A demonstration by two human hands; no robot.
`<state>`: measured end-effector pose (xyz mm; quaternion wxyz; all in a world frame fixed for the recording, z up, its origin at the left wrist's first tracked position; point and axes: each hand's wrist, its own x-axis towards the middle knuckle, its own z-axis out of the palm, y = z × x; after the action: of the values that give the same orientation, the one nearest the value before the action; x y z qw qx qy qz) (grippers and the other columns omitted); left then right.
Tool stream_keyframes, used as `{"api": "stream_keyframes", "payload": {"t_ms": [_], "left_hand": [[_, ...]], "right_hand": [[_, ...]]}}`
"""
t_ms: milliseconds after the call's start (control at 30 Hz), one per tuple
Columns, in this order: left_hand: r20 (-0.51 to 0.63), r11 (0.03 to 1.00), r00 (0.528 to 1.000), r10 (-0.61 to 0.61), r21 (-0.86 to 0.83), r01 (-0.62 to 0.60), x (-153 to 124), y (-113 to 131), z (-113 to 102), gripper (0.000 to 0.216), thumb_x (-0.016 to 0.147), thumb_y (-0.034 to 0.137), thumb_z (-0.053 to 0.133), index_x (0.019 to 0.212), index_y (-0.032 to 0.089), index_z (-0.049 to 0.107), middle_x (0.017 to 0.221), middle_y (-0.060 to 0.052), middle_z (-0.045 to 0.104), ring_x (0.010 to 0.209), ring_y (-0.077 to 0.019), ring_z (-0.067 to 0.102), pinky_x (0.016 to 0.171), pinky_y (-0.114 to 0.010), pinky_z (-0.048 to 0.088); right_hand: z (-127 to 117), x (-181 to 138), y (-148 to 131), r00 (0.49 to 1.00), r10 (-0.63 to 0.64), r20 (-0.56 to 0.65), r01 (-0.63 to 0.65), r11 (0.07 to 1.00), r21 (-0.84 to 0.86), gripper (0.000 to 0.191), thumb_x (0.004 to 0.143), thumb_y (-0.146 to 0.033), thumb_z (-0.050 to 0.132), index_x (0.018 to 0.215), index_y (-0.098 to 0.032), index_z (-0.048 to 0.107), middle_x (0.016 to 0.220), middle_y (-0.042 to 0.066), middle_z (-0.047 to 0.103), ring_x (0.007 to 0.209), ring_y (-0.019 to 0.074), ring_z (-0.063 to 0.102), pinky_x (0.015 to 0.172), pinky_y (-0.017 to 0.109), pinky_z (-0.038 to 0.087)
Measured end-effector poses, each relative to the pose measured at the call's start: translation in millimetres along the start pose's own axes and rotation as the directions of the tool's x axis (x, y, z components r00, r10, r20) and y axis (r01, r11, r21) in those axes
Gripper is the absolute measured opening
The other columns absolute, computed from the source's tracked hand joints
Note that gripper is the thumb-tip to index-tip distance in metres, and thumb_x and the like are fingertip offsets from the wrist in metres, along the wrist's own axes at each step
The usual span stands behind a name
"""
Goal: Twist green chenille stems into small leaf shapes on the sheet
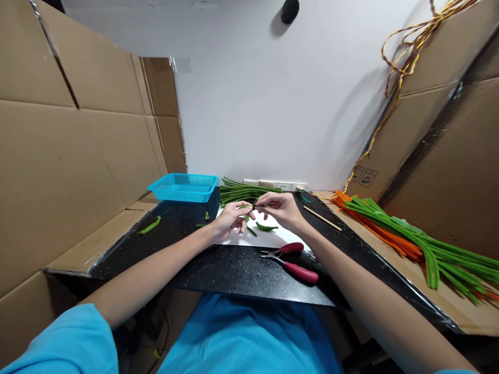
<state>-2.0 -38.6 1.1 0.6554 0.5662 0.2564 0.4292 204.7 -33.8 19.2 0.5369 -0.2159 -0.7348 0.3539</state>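
My left hand point(231, 218) and my right hand point(281, 209) meet above a white sheet point(237, 240). Both pinch a small dark green piece of pipe cleaner point(254, 203) between thumb and fingers; its full shape is partly hidden. Below them on the sheet lie a curved, leaf-shaped green pipe cleaner piece point(266, 227) and a short green stem point(251, 231). A pair of pliers point(300, 271) with red handles rests, jaws apart, near the sheet's front edge. Just behind my hands is a bundle of dark green pipe cleaners point(249, 192).
A blue basket point(183, 196) stands at the back left. Loose green pieces point(149, 225) lie on the black table point(187, 262). To the right are a wooden stick point(323, 218), green pipe cleaners point(417, 236) and orange ones point(390, 236). Cardboard walls point(86, 150) flank both sides.
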Motion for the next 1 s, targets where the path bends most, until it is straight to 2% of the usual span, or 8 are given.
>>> {"api": "stream_keyframes", "payload": {"t_ms": [233, 433, 533, 667, 800, 1000], "left_hand": [[0.046, 1.0, 0.999, 0.014, -0.013, -0.014, 0.7, 0.1, -0.5, 0.048, 0.08, 0.044, 0.088, 0.106, 0.015, 0.06, 0.088, -0.005, 0.075, 0.039, -0.0079, 0.059, 0.032, -0.018, 0.034], [0.009, 0.997, 1.0, -0.007, 0.083, 0.006, -2.4, 4.3, 2.7, 0.054, 0.077, 0.05, 0.089, 0.106, 0.013, 0.061, 0.094, -0.011, 0.079, 0.041, -0.0084, 0.06, 0.035, -0.018, 0.037], [-0.002, 0.992, 0.999, -0.044, 0.121, 0.044, -3.3, 6.0, 4.4, 0.052, 0.079, 0.05, 0.088, 0.109, 0.013, 0.064, 0.103, -0.014, 0.079, 0.046, -0.0096, 0.064, 0.038, -0.019, 0.041], [-0.033, 0.991, 0.998, -0.048, 0.121, 0.052, -2.6, 6.5, 4.9, 0.044, 0.082, 0.047, 0.086, 0.106, 0.014, 0.069, 0.114, -0.015, 0.077, 0.064, -0.0129, 0.071, 0.048, -0.02, 0.05], [-0.059, 0.992, 0.998, -0.02, 0.127, 0.027, -1.2, 4.8, 2.2, 0.046, 0.08, 0.048, 0.088, 0.105, 0.012, 0.075, 0.11, -0.016, 0.078, 0.074, -0.0156, 0.072, 0.056, -0.022, 0.054], [-0.111, 0.988, 0.994, 0.009, 0.153, 0.008, -0.2, 2.0, -2.1, 0.052, 0.071, 0.047, 0.095, 0.103, 0.01, 0.079, 0.099, -0.018, 0.08, 0.076, -0.0196, 0.075, 0.062, -0.025, 0.055]], "right_hand": [[3.0, -0.1, -2.0, 0.993, 0.111, -0.043, -0.107, 0.991, 0.078, 0.029, 0.068, -0.036, 0.096, 0.078, -0.016, 0.078, 0.08, 0.005, 0.073, 0.061, 0.0154, 0.069, 0.05, 0.028, 0.059], [8.0, -1.5, -1.6, 0.98, 0.168, -0.102, -0.154, 0.98, 0.127, 0.032, 0.066, -0.038, 0.097, 0.078, -0.016, 0.077, 0.074, 0.004, 0.073, 0.057, 0.0145, 0.066, 0.051, 0.029, 0.057], [9.9, -2.0, -0.9, 0.976, 0.182, -0.121, -0.167, 0.978, 0.125, 0.033, 0.066, -0.039, 0.097, 0.077, -0.015, 0.077, 0.07, 0.004, 0.072, 0.055, 0.0137, 0.065, 0.053, 0.029, 0.055], [8.8, -1.0, 1.1, 0.97, 0.182, -0.161, -0.163, 0.979, 0.121, 0.034, 0.064, -0.04, 0.097, 0.075, -0.015, 0.077, 0.069, 0.004, 0.072, 0.057, 0.0147, 0.066, 0.055, 0.03, 0.056], [5.4, 0.3, 1.3, 0.966, 0.182, -0.185, -0.164, 0.981, 0.107, 0.035, 0.062, -0.04, 0.098, 0.074, -0.016, 0.075, 0.07, 0.004, 0.073, 0.057, 0.0142, 0.065, 0.055, 0.03, 0.056], [4.7, -0.3, -1.3, 0.975, 0.155, -0.161, -0.149, 0.988, 0.047, 0.039, 0.063, -0.045, 0.096, 0.075, -0.016, 0.073, 0.069, 0.003, 0.072, 0.058, 0.014, 0.066, 0.052, 0.028, 0.057]]}}
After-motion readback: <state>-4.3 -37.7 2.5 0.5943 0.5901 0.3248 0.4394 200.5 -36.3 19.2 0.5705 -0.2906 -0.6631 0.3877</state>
